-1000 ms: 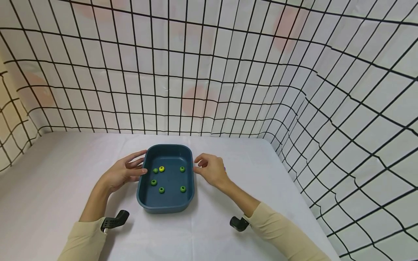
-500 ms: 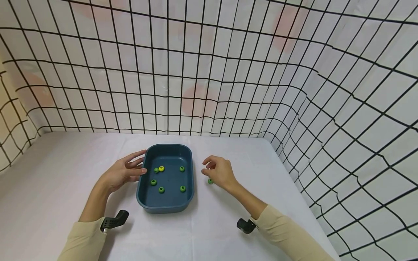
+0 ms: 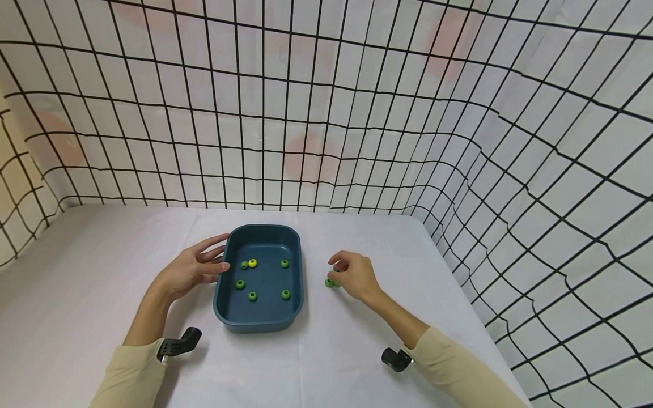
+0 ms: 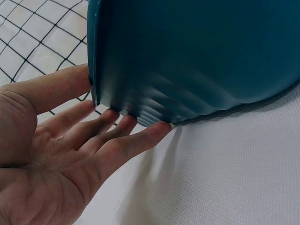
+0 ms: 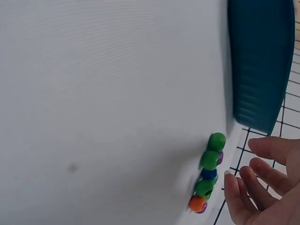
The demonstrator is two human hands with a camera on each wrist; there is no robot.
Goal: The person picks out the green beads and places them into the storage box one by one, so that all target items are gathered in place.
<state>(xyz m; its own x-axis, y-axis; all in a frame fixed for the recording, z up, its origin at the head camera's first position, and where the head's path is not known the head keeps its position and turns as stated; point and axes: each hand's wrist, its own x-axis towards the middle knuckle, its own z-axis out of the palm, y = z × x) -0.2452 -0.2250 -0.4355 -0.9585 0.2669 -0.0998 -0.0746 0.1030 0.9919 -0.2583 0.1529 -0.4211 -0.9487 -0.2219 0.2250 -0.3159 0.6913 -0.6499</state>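
Note:
My left hand (image 3: 186, 273) stands at the left side of a dark blue tray (image 3: 259, 327). In the left wrist view its thumb is at the rim and its fingertips (image 4: 161, 128) touch the outer wall. The tray holds a yellow bead (image 3: 252, 263) and several green beads (image 3: 285, 294). To the right of the tray, my right hand (image 3: 358, 277) hovers close over beads lying on the cloth, fingers bent with a gap between thumb and fingers. The right wrist view shows these as a row of green (image 5: 217, 141), blue (image 5: 208, 174), orange (image 5: 197, 203) and purple beads.
A white cloth (image 3: 326, 368) covers the table. Behind and to the right rises a black wire grid (image 3: 262, 124) in front of white sheeting. A small black camera sits on each wrist, beside the beige sleeves.
My right hand has moved right, away from the tray's right side, to over the loose beads, and green ones now show beside it. The left hand and the tray have stayed in place.

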